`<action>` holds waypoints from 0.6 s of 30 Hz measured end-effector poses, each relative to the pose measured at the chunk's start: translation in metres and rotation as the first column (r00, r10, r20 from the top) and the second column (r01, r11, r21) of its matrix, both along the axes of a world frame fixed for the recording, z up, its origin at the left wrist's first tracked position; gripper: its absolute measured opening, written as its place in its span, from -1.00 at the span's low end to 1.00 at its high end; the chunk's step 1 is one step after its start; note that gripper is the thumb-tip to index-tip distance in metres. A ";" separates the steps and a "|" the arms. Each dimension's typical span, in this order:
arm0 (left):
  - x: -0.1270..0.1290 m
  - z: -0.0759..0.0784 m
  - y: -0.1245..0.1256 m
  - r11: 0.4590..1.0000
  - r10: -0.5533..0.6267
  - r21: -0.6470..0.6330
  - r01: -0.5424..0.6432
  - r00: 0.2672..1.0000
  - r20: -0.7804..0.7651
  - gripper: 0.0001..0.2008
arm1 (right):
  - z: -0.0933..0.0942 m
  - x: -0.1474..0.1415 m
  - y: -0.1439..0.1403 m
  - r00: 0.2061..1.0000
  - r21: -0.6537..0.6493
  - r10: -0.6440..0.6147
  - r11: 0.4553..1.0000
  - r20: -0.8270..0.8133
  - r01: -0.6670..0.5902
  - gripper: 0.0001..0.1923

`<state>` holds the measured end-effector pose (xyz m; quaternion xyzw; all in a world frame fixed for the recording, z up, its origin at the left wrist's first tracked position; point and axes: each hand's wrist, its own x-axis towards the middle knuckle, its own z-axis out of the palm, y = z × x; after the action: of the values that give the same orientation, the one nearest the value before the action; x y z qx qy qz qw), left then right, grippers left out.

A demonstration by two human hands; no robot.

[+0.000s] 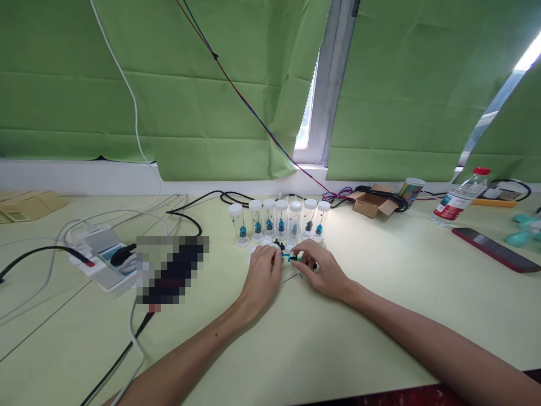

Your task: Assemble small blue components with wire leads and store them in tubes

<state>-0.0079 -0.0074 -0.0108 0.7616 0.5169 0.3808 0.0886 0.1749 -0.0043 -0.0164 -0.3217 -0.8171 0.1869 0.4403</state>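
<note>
My left hand [262, 274] rests on the table with its fingers closed on the left end of a small blue-and-black part [289, 257]. From the other side, my right hand [324, 270] pinches the right end of that same piece between thumb and fingers. Its exact kind is too small to tell, and the fingers hide both ends. Just below lies a thin bent metal rod [292, 277], like a hex key. Behind the hands stand several clear tubes with white caps [269, 211], most with a small blue piece inside. Small black bits [278, 244] lie by my left fingers.
At left are a white power strip [99, 259], cables and a pixelated dark object [173, 270]. On the right stand an open cardboard box [372, 203], a can [411, 193], a red-capped bottle [460, 198] and a phone [496, 249]. Green blinds [220, 113] hang behind.
</note>
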 end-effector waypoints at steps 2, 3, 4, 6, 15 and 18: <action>0.000 0.001 -0.001 1.000 0.000 -0.003 0.000 1.000 -0.003 -0.70 | -0.001 0.000 0.000 1.000 0.002 -0.015 1.000 0.001 0.015 -0.82; 0.000 0.001 -0.001 1.000 -0.001 -0.005 0.001 1.000 -0.006 -0.70 | -0.002 0.000 0.001 1.000 0.002 -0.029 1.000 0.002 0.029 -0.82; 0.000 0.001 -0.001 1.000 -0.003 -0.008 0.003 1.000 -0.009 -0.69 | -0.002 -0.001 0.001 0.999 0.000 -0.045 0.999 0.004 0.045 -0.82; 0.000 0.001 -0.001 1.000 -0.006 -0.010 0.005 1.000 -0.015 -0.69 | -0.003 -0.001 0.002 0.997 -0.004 -0.076 0.997 0.013 0.076 -0.81; 0.000 -0.001 0.000 1.000 -0.003 -0.004 0.003 1.000 -0.026 -0.69 | -0.001 0.000 0.002 0.995 -0.031 -0.095 0.995 0.032 0.096 -0.83; 0.000 0.001 -0.001 1.000 0.005 -0.010 -0.005 1.000 -0.012 -0.70 | 0.000 0.000 0.000 0.999 -0.039 -0.046 0.998 0.017 0.047 -0.82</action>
<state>-0.0081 -0.0085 -0.0097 0.7621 0.5211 0.3739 0.0885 0.1751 -0.0039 -0.0164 -0.3507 -0.8091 0.1902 0.4314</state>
